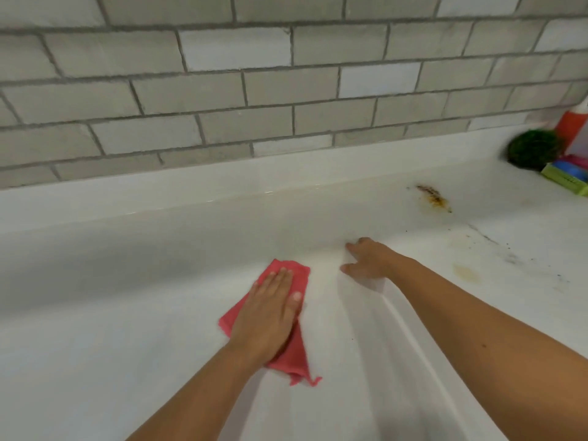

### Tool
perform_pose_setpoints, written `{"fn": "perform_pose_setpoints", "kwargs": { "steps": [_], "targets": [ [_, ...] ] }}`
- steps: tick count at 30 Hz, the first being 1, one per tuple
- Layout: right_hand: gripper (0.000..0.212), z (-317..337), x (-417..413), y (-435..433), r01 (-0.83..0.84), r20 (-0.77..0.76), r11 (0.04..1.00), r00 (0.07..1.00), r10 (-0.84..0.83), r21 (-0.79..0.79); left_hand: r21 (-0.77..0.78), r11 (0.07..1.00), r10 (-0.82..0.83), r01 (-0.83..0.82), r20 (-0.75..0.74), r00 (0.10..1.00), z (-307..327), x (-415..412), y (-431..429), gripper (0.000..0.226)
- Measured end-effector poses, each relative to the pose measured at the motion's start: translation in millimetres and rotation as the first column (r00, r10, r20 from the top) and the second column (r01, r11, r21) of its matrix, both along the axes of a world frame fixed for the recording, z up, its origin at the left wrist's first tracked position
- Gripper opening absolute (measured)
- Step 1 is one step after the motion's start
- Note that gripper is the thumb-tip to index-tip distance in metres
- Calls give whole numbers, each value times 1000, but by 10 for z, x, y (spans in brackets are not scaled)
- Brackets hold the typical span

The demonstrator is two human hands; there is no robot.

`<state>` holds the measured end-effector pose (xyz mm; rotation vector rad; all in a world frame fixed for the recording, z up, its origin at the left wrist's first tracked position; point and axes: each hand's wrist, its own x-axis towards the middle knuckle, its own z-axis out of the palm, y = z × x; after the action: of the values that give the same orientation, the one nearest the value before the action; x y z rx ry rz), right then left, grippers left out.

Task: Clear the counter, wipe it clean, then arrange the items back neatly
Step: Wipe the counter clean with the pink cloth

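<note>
A cloth (300, 276) is pressed flat on the counter (127, 313) by the left hand (267, 313).
In the head view, the cloth is seen mid-surface, under straight fingers (281, 280) held together. The right hand (369, 259) is rested near it, fingers apart, seemingly just touching the surface, though blurred. A stain (434, 198) is seen toward the back edge; a scrubber (531, 152), sponge (566, 179) and bottle (572, 122) are grouped at the far right corner.

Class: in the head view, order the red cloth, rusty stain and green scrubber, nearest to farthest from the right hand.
1. red cloth, just left of it, under the left hand
2. rusty stain, behind and right
3. green scrubber, far right, at the back
</note>
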<state>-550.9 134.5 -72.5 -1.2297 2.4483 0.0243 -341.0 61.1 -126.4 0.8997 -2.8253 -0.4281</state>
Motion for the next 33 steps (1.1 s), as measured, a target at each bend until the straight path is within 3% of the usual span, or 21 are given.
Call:
{"fn": "perform_pose_setpoints", "kwargs": {
  "steps": [3,6,7,10,14,16,18,20,22,26,33],
  "targets": [
    [76,13,-21,31,-17,19,998,1000,16,53,-34,996,80,-85,-116,990,33,285,-469,80],
    [80,11,-24,1,-16,26,998,1000,14,63,-56,975,204,-217,-179,963,52,387,-1008,50],
    [82,17,-25,-16,-7,35,998,999,5,64,-30,977,207,-212,-125,970,46,324,-1155,41],
    [87,59,-19,-68,3,39,997,999,-6,82,-148,976,173,-158,99,980,-2,-32,-1242,50],
    [88,59,-5,-71,14,35,999,999,-16,50,-115,981,-153,157,41,987,3,-268,-950,88],
    [89,48,-1,-60,31,57,999,998,-33,40,-11,976,-218,218,-16,976,8,-190,-1092,76],
    [90,54,-2,-54,53,89,998,994,-56,27,52,992,-110,116,-95,989,33,-157,-1451,53],
    [89,55,-9,-65,76,108,997,991,-78,22,52,998,28,-20,-154,988,25,-194,-1926,47],
    [89,42,-21,-82,93,123,995,988,-96,27,41,996,85,-80,-115,990,20,-277,-2355,46],
    [90,-21,-40,-96,108,118,993,987,-112,38,38,999,-5,7,-45,999,43,-663,-2801,44],
    [90,-60,-50,-91,128,146,991,980,-132,40,-52,964,-265,263,-41,963,40,-1434,-2694,42]
  ]
}}
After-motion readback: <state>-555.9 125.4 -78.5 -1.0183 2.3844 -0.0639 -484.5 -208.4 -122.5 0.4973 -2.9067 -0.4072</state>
